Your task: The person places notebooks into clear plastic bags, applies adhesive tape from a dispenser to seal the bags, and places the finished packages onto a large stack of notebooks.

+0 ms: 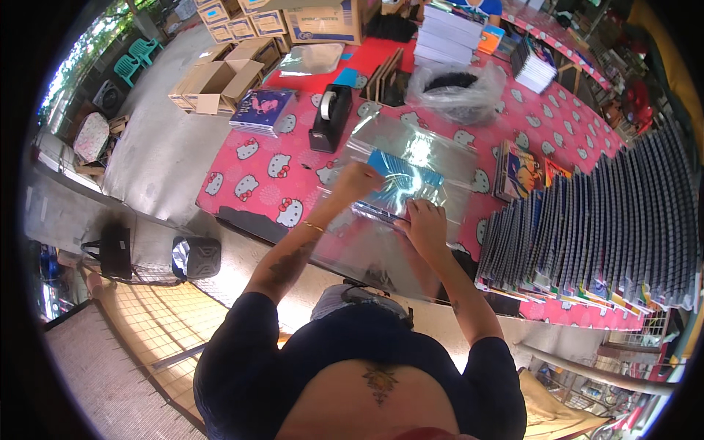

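A blue-covered notebook [387, 166] lies on a large clear plastic sheet [455, 163], with glossy film reflecting light over it. The sheet also spreads along the table's near edge. At the notebook's left side, my left hand [356, 183] has its fingers curled together; what they pinch, if anything, is hidden. My right hand [427, 226] rests on the film at the notebook's near right edge, fingers apart and slightly bent, thumb toward the left. A black tape dispenser [328, 121] with a roll of tape stands just beyond my left hand.
A long row of spiral notebooks [587, 227] fills the right side. Colourful booklets [519, 172], a clear plastic bag [469, 99] and white paper stacks [447, 37] lie beyond. Purple-covered notebooks [262, 111] sit left, near an open carton [224, 84]. Another person [480, 6] is at the far side.
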A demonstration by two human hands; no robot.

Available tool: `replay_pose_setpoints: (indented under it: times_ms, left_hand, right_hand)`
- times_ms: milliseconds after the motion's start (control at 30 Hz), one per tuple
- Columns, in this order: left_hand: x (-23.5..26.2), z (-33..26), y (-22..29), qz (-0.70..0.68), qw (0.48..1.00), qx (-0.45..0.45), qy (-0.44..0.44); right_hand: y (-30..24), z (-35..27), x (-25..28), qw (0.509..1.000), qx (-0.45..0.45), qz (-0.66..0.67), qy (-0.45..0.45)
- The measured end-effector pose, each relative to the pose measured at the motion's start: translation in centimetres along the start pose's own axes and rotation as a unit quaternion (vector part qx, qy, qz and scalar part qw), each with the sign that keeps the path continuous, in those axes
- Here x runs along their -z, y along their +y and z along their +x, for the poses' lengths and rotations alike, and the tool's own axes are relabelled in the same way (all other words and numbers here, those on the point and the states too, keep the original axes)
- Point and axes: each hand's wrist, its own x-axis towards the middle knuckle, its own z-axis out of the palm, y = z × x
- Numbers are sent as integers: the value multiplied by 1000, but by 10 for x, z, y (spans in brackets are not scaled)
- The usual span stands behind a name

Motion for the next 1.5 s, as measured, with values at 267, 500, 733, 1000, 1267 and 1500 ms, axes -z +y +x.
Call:
replay_pose_setpoints:
  times_ms: [267,500,733,1000,1267,1500]
  left_hand:
    - [-59,7,35,334,935,69,-97]
    - [-56,-27,8,411,907,-90,-24]
    - [-69,-48,4,321,860,-396,13]
    - [-47,-55,-3,311,827,-468,-32]
    - [37,-22,-8,-71,970,-229,-47]
    - [34,9,-12,-207,961,-163,-79]
  right_hand:
    - [5,-3,4,999,-17,48,-8]
    - [8,2,-1,997,-51,39,50]
    - [76,77,-30,969,-203,119,-75]
    - [107,97,-20,916,-216,252,-226]
    - [119,61,67,691,-223,680,-103]
    - [52,56,0,776,-196,599,20]
